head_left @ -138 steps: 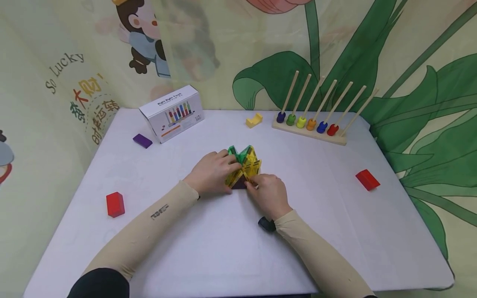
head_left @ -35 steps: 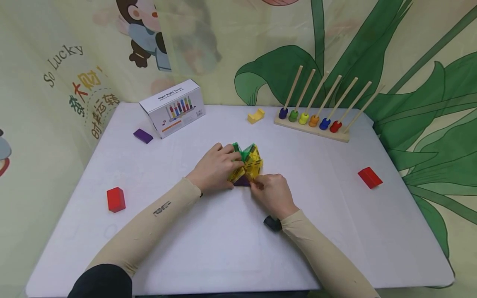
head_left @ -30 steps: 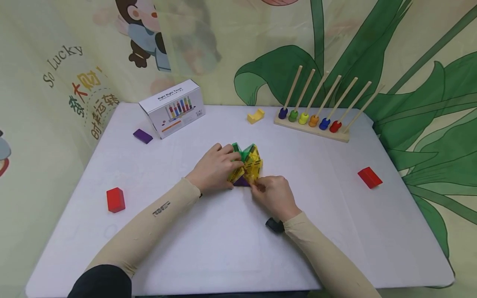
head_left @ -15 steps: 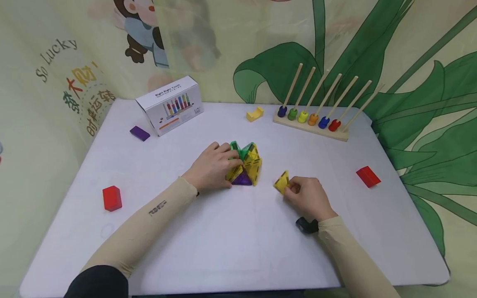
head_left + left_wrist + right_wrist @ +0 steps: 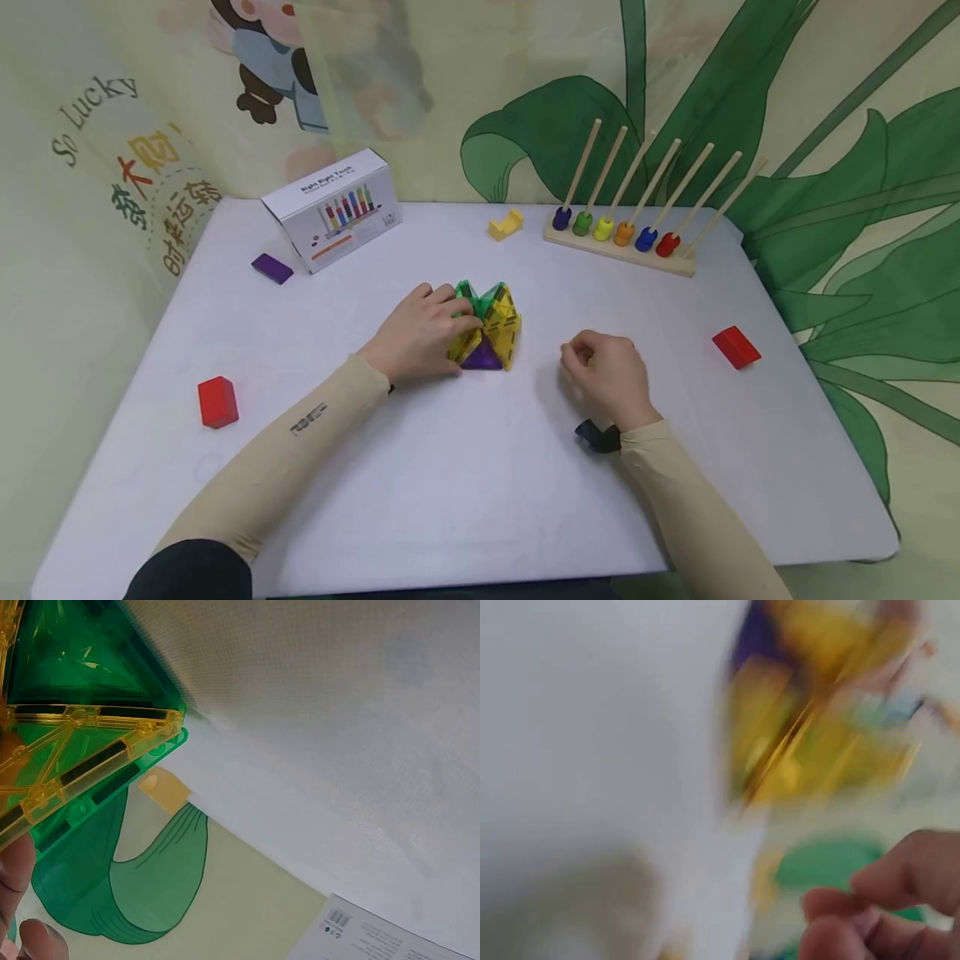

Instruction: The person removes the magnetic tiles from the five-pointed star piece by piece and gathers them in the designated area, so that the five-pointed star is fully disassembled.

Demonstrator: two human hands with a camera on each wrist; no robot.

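Observation:
Translucent magnetic tiles form a small pointed structure [image 5: 501,325], with green at the back, yellow at the sides and a purple face [image 5: 482,355] in front. My left hand [image 5: 420,332] grips its left side, fingers over the tiles and thumb low at the front. Close up in the left wrist view are a green tile [image 5: 82,656] and yellow tile edges [image 5: 94,761]. My right hand [image 5: 609,379] is apart from the structure, to its right. Its fingers [image 5: 836,937] are curled against the thumb [image 5: 919,870], and no tile shows between them.
On the white table [image 5: 420,483] stand a white box [image 5: 333,212] and a wooden peg rack [image 5: 618,246] with colored beads. A yellow curved block [image 5: 506,225] is at the back, a purple block [image 5: 272,268] at left. Red blocks lie left [image 5: 217,402] and right [image 5: 737,347].
My right hand drew a yellow triangular tile off the structure's front right and moved right. That tile, pinched half a second ago, no longer shows at its fingertips. My left hand keeps its grip.

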